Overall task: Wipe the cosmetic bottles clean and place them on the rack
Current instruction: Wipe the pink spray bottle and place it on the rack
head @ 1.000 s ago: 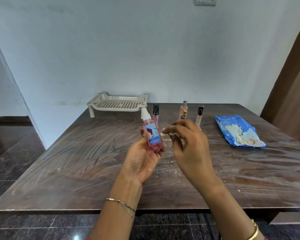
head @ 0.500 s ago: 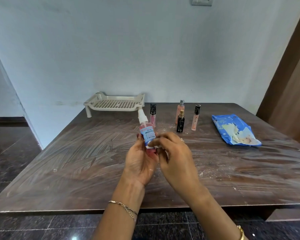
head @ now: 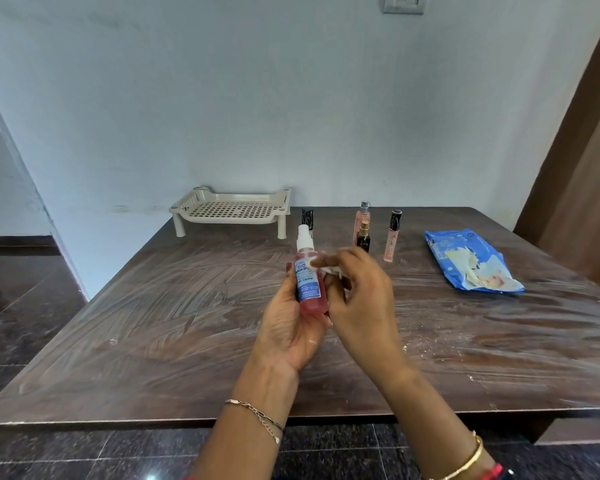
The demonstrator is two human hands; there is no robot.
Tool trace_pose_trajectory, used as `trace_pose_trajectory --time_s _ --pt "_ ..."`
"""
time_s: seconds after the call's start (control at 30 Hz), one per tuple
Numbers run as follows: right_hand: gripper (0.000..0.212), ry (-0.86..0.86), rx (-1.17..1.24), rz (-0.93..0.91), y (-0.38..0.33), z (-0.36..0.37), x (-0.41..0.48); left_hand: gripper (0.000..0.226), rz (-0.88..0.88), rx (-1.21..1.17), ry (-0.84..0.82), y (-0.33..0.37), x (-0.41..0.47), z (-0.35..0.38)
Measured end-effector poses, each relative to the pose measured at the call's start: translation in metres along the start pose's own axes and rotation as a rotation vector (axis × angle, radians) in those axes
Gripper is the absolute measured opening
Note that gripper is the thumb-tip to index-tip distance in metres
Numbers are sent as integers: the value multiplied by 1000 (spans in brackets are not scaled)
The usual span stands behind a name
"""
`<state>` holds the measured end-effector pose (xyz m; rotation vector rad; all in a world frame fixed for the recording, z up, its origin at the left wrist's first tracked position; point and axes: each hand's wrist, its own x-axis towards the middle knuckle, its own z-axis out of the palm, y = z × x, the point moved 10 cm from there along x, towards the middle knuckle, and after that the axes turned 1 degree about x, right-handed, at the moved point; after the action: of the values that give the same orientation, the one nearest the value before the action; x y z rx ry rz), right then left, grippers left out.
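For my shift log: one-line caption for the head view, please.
Left hand holds a pink spray bottle upright while the right hand presses a white wipe to it, rack waiting behind.

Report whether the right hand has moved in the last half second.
Yes. The right hand, pinching the wipe, has moved up the frame: it sat clear below the standing small black bottle, and now its knuckles overlap that bottle's base.

The left hand (head: 291,327) grips a pink spray bottle (head: 309,275) upright above the table (head: 153,323); the right hand (head: 361,306) presses a white wipe (head: 328,268) against its label. 4 bottles stand behind.
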<state>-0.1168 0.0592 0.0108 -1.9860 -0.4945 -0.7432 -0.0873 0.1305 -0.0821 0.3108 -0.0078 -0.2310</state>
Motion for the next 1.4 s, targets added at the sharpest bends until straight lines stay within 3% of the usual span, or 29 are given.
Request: trace_pose_trajectory --time_s 0.1,0.23,0.4,0.6,0.73,0.9,1.03,1.17,1.33,1.4 --pt "33 -29 -11 -50 -3 4 -18 47 -15 -162 13 1 6 -5" --pt "23 -35 -79 -157 -16 3 -33 54 -18 -146 40 1 8 -9" --pt "27 -12 -211 -306 -29 1 -41 50 -43 -256 44 -3 8 0" --pt "34 205 33 -30 7 -18 -31 23 23 -142 -14 0 3 17" --pt "33 180 101 -30 3 -14 -30 22 42 -77 -5 7 3 15" --pt "45 179 320 88 6 -9 -32 54 -14 9 40 1 6 3" --pt "33 251 336 174 17 -21 -18 31 59 81 34 7 4 -3" --pt "28 201 233 164 14 -14 -9 27 123 54 76 19 1 -4" --pt "26 76 232 245 15 11 -12 64 153 -23 99 40 4 -8" --pt "23 23 324 372 29 20 -6 49 182 2 106 53 3 -7"
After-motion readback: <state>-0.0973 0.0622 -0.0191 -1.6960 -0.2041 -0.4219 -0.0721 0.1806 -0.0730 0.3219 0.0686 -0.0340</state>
